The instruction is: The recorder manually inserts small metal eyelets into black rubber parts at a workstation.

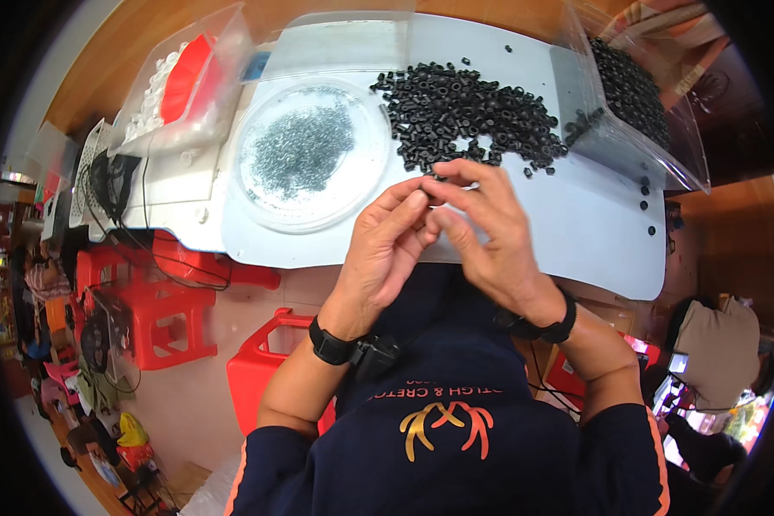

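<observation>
Over the front edge of the table, my left hand (pixel 385 245) and my right hand (pixel 496 236) meet at their fingertips. A small black part shows between the fingertips, mostly covered by them. My left thumb and fingers pinch it. My right thumb and fingers are closed against the same spot; what they hold is too hidden to name. Just beyond my hands spreads a heap of small black hollow parts (pixel 464 107). To its left is a round clear tray (pixel 265 222) with a pile of tiny shiny metal pieces (pixel 304 148).
A clear bin (pixel 675 163) on its side at the right holds more black parts. At the far left, a clear box (pixel 219 120) contains white parts and a red scoop-like piece (pixel 187 79). Cables run down the table's left side near red stools (pixel 168 322).
</observation>
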The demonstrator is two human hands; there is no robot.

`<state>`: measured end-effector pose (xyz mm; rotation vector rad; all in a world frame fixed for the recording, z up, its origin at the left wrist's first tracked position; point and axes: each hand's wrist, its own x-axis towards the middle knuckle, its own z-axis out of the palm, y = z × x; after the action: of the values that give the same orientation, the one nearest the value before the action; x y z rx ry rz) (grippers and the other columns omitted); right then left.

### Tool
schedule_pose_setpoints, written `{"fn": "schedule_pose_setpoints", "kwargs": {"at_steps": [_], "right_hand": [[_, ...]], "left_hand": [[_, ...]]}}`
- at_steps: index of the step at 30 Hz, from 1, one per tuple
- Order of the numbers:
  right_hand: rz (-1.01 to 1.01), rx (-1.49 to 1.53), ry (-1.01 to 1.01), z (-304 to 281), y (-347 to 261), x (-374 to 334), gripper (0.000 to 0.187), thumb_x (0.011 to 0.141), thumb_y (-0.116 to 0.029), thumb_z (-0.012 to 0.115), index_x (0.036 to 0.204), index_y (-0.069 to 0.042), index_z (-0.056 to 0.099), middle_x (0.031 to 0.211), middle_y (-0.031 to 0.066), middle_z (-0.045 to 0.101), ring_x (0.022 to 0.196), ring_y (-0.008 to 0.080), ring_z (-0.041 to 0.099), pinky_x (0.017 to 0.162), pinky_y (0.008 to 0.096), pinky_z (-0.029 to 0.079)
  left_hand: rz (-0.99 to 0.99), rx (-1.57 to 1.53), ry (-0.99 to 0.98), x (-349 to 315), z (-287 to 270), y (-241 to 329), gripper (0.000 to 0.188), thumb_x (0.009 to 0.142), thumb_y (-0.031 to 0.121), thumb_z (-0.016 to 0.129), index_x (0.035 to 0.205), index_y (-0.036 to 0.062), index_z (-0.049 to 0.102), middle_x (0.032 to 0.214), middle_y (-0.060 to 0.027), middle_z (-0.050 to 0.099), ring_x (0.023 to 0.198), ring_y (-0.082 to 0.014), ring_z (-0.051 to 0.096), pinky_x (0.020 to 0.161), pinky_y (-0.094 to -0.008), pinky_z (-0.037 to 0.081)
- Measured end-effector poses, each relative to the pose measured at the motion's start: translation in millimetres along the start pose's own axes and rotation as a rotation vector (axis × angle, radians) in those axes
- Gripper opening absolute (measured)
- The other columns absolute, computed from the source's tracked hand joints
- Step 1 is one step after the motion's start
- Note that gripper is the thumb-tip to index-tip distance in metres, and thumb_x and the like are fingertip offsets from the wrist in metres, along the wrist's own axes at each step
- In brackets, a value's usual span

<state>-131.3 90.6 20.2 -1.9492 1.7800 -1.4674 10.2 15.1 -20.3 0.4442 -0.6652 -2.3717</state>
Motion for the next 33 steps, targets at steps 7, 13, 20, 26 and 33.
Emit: {"fn": "schedule_pose_setpoints", "kwargs": {"at_steps": [7, 13, 20, 26, 33], "right_hand": [[0.178, 0.228, -0.134, 8.5, 0.2, -24.3, 0.036, 0.094, -0.015, 0.062, 0.128, -0.002, 0.059, 0.131, 0.0167, 0.052, 0.116, 0.0311, 0.053, 0.098, 0.0387, 0.045], [0.319, 0.094, 0.011, -38.7, 43.5, -9.0, 0.015, 0.089, -0.005, 0.065, 0.102, -0.001, 0.07, 0.091, 0.0092, 0.066, 0.08, 0.0178, 0.063, 0.066, 0.0301, 0.05], [0.34, -0.199, -0.232, -58.6, 81.3, -22.1, 0.016, 0.086, -0.007, 0.068, 0.102, -0.006, 0.071, 0.085, 0.0093, 0.063, 0.074, 0.0232, 0.063, 0.067, 0.0327, 0.05], [0.232, -0.316, -0.194, -53.4, 87.0, -24.6, 0.017, 0.084, -0.006, 0.07, 0.101, -0.004, 0.069, 0.086, 0.0081, 0.061, 0.067, 0.0204, 0.059, 0.063, 0.0315, 0.048], [0.53, 0.054, -0.151, -54.8, 82.3, -20.8, 0.017, 0.085, -0.003, 0.068, 0.101, -0.001, 0.063, 0.089, 0.0043, 0.063, 0.074, 0.0103, 0.059, 0.067, 0.0257, 0.049]], "left_hand": [[-0.075, -0.109, -0.042, 0.5, -26.0, -4.6, 0.028, 0.098, 0.016, 0.059, 0.121, 0.0007, 0.057, 0.102, -0.0064, 0.064, 0.079, -0.0106, 0.057, 0.072, -0.0237, 0.049], [-0.07, -0.168, -0.084, 2.6, -36.2, 0.0, 0.024, 0.097, 0.015, 0.06, 0.118, 0.0016, 0.059, 0.102, -0.0079, 0.064, 0.078, -0.0126, 0.056, 0.071, -0.0236, 0.048], [-0.066, -0.152, -0.084, 5.2, -34.7, -1.1, 0.024, 0.096, 0.013, 0.061, 0.117, 0.0008, 0.06, 0.102, -0.0092, 0.064, 0.079, -0.0139, 0.056, 0.071, -0.024, 0.048], [-0.064, -0.115, -0.071, 5.7, -34.1, -2.9, 0.023, 0.096, 0.013, 0.062, 0.116, 0.001, 0.061, 0.102, -0.0099, 0.064, 0.079, -0.0145, 0.057, 0.07, -0.0245, 0.048], [-0.057, 0.021, -0.063, 6.5, -21.4, -2.2, 0.029, 0.094, 0.018, 0.065, 0.118, 0.0027, 0.058, 0.102, -0.0086, 0.061, 0.078, -0.0132, 0.052, 0.068, -0.0235, 0.045]]}}
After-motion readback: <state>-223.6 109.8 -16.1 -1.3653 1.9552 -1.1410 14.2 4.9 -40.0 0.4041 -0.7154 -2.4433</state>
